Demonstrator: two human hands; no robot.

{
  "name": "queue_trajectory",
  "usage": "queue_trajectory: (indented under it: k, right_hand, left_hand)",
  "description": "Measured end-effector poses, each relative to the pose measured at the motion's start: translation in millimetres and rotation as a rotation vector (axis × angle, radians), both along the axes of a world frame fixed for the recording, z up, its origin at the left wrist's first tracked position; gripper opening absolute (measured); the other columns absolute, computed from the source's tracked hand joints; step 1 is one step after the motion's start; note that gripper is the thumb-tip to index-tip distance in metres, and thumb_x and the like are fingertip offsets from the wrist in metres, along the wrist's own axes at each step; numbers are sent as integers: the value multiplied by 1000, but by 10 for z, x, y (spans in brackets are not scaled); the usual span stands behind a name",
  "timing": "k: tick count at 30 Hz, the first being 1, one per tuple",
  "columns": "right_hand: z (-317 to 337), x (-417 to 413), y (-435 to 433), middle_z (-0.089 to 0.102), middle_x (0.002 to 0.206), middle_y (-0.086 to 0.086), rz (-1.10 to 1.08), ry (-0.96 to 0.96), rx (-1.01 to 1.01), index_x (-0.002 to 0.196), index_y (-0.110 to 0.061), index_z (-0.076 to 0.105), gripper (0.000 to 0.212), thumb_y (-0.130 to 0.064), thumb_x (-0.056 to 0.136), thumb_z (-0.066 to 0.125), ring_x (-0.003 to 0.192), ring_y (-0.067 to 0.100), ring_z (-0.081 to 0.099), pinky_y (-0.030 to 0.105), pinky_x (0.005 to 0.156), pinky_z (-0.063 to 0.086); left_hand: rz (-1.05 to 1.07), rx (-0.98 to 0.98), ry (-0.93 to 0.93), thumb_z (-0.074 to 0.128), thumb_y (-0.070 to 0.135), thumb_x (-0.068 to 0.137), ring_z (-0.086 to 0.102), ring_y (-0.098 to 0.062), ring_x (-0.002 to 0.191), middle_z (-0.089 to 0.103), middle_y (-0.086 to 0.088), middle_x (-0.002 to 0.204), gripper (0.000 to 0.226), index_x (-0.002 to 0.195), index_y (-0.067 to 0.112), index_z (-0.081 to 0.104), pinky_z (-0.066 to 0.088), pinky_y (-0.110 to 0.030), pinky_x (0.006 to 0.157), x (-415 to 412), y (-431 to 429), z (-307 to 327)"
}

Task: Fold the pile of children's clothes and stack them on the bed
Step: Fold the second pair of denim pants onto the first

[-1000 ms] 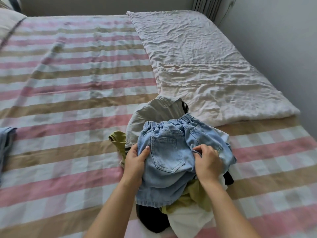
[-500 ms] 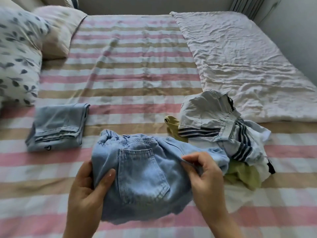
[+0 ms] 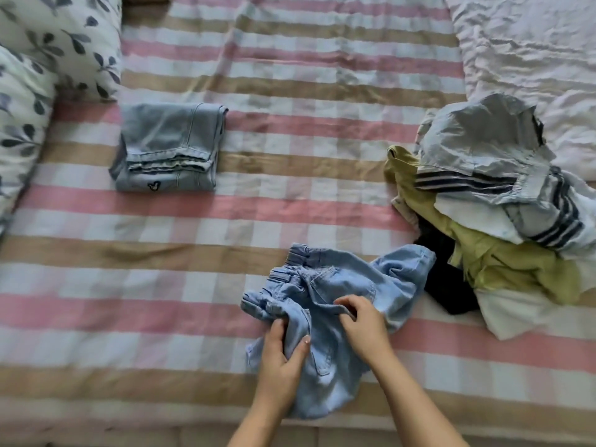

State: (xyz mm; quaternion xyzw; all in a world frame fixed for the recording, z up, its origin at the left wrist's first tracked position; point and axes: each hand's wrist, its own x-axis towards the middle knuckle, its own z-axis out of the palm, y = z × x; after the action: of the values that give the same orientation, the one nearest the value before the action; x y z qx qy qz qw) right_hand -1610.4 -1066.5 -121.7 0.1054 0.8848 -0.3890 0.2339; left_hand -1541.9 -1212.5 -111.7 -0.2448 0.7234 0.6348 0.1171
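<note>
A pair of light blue denim shorts (image 3: 325,321) with an elastic waistband lies crumpled on the striped bed (image 3: 193,253), near its front edge. My left hand (image 3: 283,353) grips a fold of the denim on the left side. My right hand (image 3: 362,324) pinches the fabric near the back pocket. To the right lies the unfolded pile of clothes (image 3: 496,204): a grey striped top, a yellow-green garment, something black and something white. A folded pair of jeans (image 3: 169,148) sits at the left, apart from the shorts.
Leaf-print pillows (image 3: 48,59) lie at the far left. A rumpled pale quilt (image 3: 532,50) covers the bed's right side, behind the pile. Bare striped sheet stretches between the folded jeans and the shorts.
The shorts have come off the pile and now lie on the sheet to its left. Both hands kept hold of them. The view swung left and down.
</note>
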Motion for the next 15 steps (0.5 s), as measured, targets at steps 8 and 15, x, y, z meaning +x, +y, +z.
queue_trajectory:
  k: [8, 15]
  right_hand:
    - [618, -182, -366, 61, 107, -7, 79, 224, -174, 113, -18, 62, 33, -30, 83, 67, 106, 11, 54, 18, 90, 40]
    - [496, -406, -583, 63, 104, 1, 430, 40, 222, 101, -19, 54, 25, -26, 77, 61, 102, 24, 56, 35, 76, 47]
  left_hand:
    - [-24, -10, 84, 42, 22, 90, 50, -10, 111, 49, 0, 111, 20, 105, 30, 53, 37, -24, 100, -56, 168, 138]
    - [-373, -102, 202, 48, 10, 87, 53, -20, 111, 58, -6, 114, 25, 107, 15, 62, 41, -32, 96, -159, 127, 127]
